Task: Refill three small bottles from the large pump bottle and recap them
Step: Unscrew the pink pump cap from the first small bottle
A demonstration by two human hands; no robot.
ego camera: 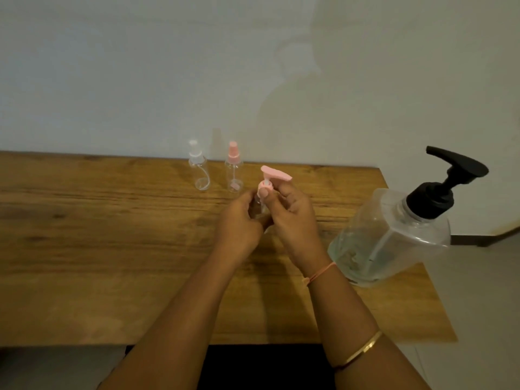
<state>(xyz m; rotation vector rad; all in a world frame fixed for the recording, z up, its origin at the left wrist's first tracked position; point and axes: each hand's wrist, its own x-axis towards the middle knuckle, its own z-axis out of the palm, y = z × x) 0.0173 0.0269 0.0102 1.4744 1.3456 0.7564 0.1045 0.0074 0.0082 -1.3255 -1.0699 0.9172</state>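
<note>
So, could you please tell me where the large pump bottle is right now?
The pump bottle stands near the table's right edge in the head view, just right of the right hand, which is not touching it.

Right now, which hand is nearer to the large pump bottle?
Right. The right hand is just left of the large pump bottle, not touching it; the left hand is farther away, beyond the right hand.
</note>
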